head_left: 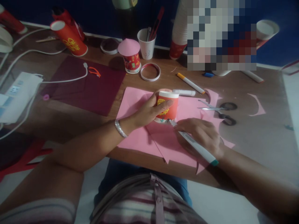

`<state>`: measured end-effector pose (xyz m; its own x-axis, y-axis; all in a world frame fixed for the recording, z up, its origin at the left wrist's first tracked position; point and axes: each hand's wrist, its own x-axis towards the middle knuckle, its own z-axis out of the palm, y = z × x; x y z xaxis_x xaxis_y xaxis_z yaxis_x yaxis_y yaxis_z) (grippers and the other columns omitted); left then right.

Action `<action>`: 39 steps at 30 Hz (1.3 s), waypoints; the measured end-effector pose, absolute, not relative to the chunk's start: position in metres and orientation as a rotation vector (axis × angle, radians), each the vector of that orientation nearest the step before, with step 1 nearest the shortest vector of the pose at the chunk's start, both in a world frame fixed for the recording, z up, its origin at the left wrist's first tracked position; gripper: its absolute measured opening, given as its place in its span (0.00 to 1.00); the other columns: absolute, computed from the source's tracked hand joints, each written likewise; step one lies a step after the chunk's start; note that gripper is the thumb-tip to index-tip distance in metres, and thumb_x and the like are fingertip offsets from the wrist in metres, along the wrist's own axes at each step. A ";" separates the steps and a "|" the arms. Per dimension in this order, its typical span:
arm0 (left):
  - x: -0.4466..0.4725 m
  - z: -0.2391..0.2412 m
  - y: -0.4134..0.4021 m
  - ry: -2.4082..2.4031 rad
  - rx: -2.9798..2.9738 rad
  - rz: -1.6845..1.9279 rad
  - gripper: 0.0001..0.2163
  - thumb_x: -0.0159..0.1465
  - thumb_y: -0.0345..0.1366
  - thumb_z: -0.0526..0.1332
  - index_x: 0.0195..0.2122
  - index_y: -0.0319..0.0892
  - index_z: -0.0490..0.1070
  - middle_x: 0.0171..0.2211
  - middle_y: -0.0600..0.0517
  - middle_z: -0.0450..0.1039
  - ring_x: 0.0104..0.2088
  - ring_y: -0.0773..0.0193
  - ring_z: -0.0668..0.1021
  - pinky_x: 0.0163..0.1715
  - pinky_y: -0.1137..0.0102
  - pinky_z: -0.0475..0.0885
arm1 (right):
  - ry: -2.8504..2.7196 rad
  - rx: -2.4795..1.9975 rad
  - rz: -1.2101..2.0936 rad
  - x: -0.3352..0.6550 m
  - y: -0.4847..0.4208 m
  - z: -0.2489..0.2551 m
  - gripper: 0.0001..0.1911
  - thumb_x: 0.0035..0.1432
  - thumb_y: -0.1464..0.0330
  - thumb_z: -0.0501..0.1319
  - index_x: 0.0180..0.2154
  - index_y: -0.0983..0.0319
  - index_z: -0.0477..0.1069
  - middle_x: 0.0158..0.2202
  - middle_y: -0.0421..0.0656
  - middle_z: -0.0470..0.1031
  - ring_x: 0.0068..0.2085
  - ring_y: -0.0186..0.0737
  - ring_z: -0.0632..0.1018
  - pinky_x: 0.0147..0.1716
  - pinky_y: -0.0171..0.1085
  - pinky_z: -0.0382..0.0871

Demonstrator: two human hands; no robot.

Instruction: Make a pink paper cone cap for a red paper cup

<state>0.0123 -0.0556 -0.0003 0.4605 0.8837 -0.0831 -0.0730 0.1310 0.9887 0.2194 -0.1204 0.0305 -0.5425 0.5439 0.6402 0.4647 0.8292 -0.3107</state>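
My left hand (149, 109) is wrapped round a red paper cup (171, 107) with a yellow print and a white band at each end. Green marks show on the cup's lower white band. In my right hand (201, 133) is a white marker (196, 147) with a green end, its tip at that lower band. Whether the tip touches the cup, I cannot tell. Both hands are over pink paper sheets (135, 133). Just behind the cup lies another white marker (187, 92).
Scissors (220, 109) lie on the right among pink paper scraps. At the back stand a red cup with a pink cone top (129, 48), a white cup with pens (146, 46) and a tape roll (150, 72). A white power strip (21, 96) with cables is at left.
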 end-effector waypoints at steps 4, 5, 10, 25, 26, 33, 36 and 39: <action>0.012 0.000 -0.056 0.830 1.217 0.831 0.25 0.67 0.51 0.65 0.59 0.44 0.65 0.57 0.43 0.72 0.53 0.57 0.77 0.46 0.66 0.76 | -2.251 -0.724 0.151 0.220 -0.121 0.031 0.11 0.63 0.78 0.64 0.46 0.62 0.71 0.34 0.45 0.83 0.33 0.41 0.85 0.32 0.37 0.81; 0.012 0.000 -0.056 0.827 1.204 0.834 0.26 0.66 0.51 0.65 0.59 0.43 0.65 0.57 0.43 0.72 0.52 0.57 0.77 0.46 0.67 0.76 | -2.246 -0.724 0.149 0.220 -0.121 0.030 0.11 0.62 0.78 0.65 0.45 0.63 0.72 0.34 0.45 0.83 0.33 0.41 0.85 0.32 0.37 0.81; 0.013 0.003 -0.056 0.814 1.180 0.835 0.25 0.66 0.51 0.65 0.59 0.43 0.65 0.56 0.44 0.72 0.49 0.61 0.77 0.46 0.68 0.76 | -2.206 -0.737 0.130 0.220 -0.123 0.028 0.11 0.62 0.78 0.65 0.45 0.62 0.72 0.32 0.42 0.82 0.32 0.41 0.84 0.31 0.37 0.81; 0.013 0.001 -0.056 0.809 1.213 0.830 0.29 0.65 0.54 0.67 0.60 0.42 0.64 0.54 0.43 0.74 0.49 0.59 0.78 0.44 0.67 0.76 | -2.313 -0.707 0.147 0.223 -0.120 0.032 0.11 0.63 0.77 0.64 0.47 0.63 0.73 0.36 0.46 0.84 0.35 0.43 0.86 0.34 0.39 0.83; 0.013 0.001 -0.056 0.811 1.210 0.829 0.29 0.65 0.54 0.67 0.60 0.42 0.64 0.54 0.43 0.74 0.49 0.59 0.78 0.44 0.67 0.76 | -2.319 -0.702 0.149 0.224 -0.120 0.032 0.11 0.64 0.77 0.64 0.48 0.63 0.73 0.36 0.46 0.84 0.35 0.43 0.86 0.34 0.39 0.83; 0.012 0.000 -0.056 0.820 1.214 0.829 0.29 0.64 0.55 0.67 0.60 0.44 0.65 0.56 0.43 0.74 0.49 0.60 0.79 0.43 0.69 0.75 | -2.324 -0.709 0.155 0.224 -0.118 0.033 0.11 0.65 0.80 0.61 0.48 0.65 0.71 0.38 0.49 0.84 0.36 0.43 0.86 0.33 0.38 0.82; 0.012 0.001 -0.056 0.834 1.229 0.820 0.29 0.65 0.55 0.66 0.60 0.45 0.65 0.57 0.43 0.74 0.50 0.59 0.78 0.43 0.70 0.75 | -2.283 -0.722 0.158 0.222 -0.119 0.033 0.11 0.65 0.79 0.62 0.48 0.64 0.71 0.37 0.47 0.84 0.35 0.42 0.85 0.33 0.38 0.81; 0.012 0.003 -0.056 0.830 1.241 0.816 0.28 0.65 0.54 0.66 0.60 0.44 0.65 0.55 0.43 0.74 0.49 0.59 0.78 0.43 0.69 0.75 | -2.253 -0.760 0.153 0.221 -0.121 0.033 0.11 0.65 0.79 0.63 0.47 0.62 0.71 0.36 0.45 0.84 0.34 0.41 0.85 0.32 0.37 0.81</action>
<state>0.0116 -0.0565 0.0029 0.4713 0.8775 -0.0886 -0.0734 0.1391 0.9876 0.2213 -0.1206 0.0326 -0.5500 0.5646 0.6154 0.4763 0.8174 -0.3242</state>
